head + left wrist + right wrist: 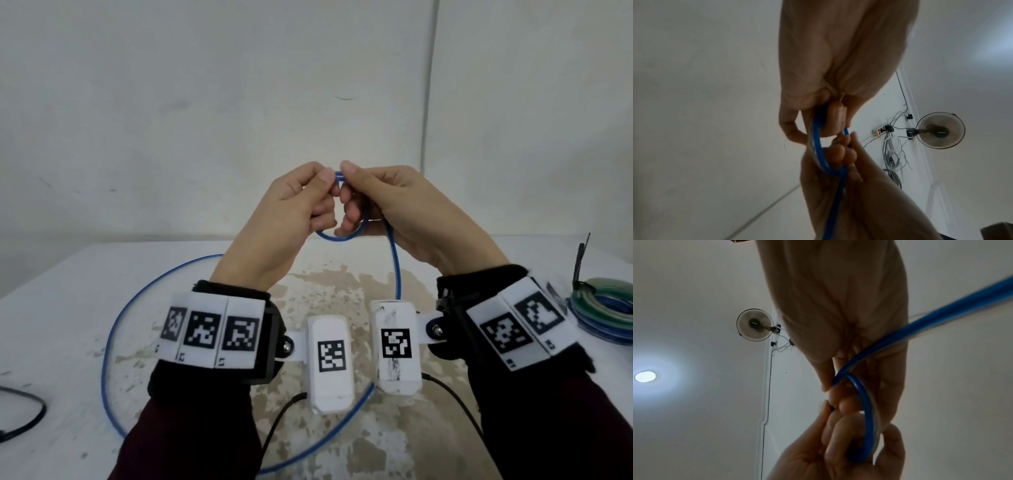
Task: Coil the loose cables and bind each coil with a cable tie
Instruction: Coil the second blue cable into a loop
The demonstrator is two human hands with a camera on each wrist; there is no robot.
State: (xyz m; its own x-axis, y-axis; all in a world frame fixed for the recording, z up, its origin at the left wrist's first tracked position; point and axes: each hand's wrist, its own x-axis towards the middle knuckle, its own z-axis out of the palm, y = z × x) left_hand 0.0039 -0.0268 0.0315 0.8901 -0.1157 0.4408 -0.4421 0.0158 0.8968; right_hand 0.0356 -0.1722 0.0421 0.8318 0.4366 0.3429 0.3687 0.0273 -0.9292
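Note:
Both hands are raised together above the white table [68, 308], holding a blue cable [113, 329]. My left hand [301, 202] pinches the top of a small loop of it between thumb and fingers. My right hand [373, 202] pinches the same loop from the other side, with its fingers curled through the loop. The small blue loop [819, 151] [867, 404] hangs between the two hands. From the right hand the rest of the cable drops to the table and sweeps in a wide arc to the left and back under my wrists.
A finished coil of blue and green cable [603, 311] bound with a black cable tie [580, 267] lies at the table's right edge. A black cable [24, 411] lies at the left edge. The wall stands close behind the table.

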